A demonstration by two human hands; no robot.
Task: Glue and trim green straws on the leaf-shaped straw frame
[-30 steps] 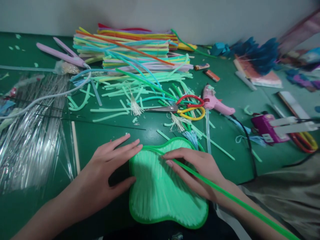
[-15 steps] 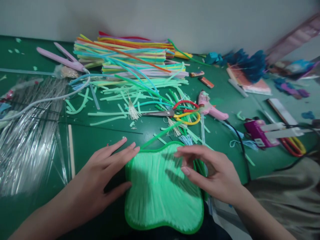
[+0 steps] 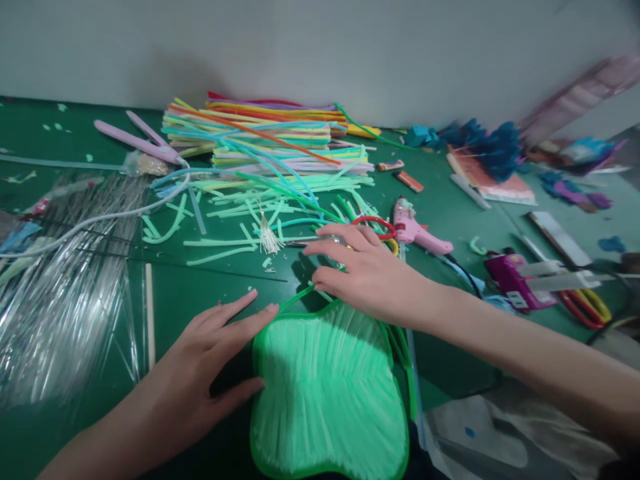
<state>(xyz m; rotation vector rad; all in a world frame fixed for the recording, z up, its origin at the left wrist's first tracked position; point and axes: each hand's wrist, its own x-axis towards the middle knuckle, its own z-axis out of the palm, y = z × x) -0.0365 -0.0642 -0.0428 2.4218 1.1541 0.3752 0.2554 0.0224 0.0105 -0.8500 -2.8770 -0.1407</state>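
Observation:
A flat, light green, lobed piece with a darker green rim [image 3: 325,393] lies on the green table [image 3: 210,273] right in front of me. My left hand [image 3: 210,360] rests at its left edge, fingers spread flat, thumb against the rim. My right hand [image 3: 365,273] reaches beyond the piece and lies with loosely stretched fingers over the scissors [image 3: 377,221]; only their red handle loop and a bit of metal show. A loose green strand [image 3: 300,297] curves off the rim's top just below that hand.
Cut pale green strips [image 3: 240,213] litter the table ahead, with a stack of coloured pipe cleaners [image 3: 265,133] behind. A pink glue gun [image 3: 415,230] and a purple one [image 3: 515,277] lie right. Clear sticks in plastic [image 3: 60,293] and a wooden stick [image 3: 149,313] lie left.
My right hand has left the green piece and the long green strand and moved forward onto the scissors. The left hand has stayed at the piece's left edge.

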